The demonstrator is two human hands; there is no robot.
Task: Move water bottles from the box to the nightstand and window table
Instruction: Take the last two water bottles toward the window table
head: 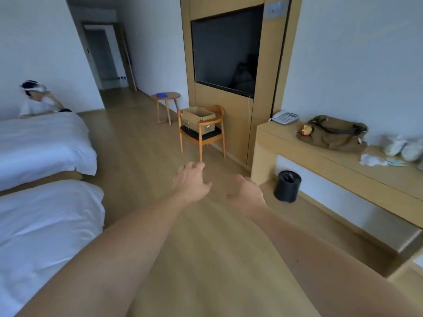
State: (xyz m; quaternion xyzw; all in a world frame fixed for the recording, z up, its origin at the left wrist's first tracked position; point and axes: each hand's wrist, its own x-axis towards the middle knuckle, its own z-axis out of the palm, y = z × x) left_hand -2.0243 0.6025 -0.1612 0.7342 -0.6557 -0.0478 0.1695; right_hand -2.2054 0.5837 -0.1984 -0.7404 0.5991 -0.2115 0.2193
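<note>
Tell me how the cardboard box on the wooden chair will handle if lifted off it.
The cardboard box probably flexes at its open flaps, so a grip lower down seems safer. Its contents are hidden; bottles would make it heavy. It overhangs the chair seat slightly, so it might tip if pushed.

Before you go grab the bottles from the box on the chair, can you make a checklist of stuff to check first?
1. Both hands free: ok. The left hand and right hand reach forward with relaxed fingers and hold nothing.
2. Cardboard box found: ok. It sits on the seat of the wooden chair, flaps open.
3. Bottles in the box: cannot tell. Its inside is hidden from here.
4. Floor path to the chair: ok. Only bare wood floor shows between the hands and the chair.
5. Trash bin out of the way: ok. It stands right of the path, by the desk.
6. Nightstand and window table ready: cannot tell. Neither is in view.
</note>
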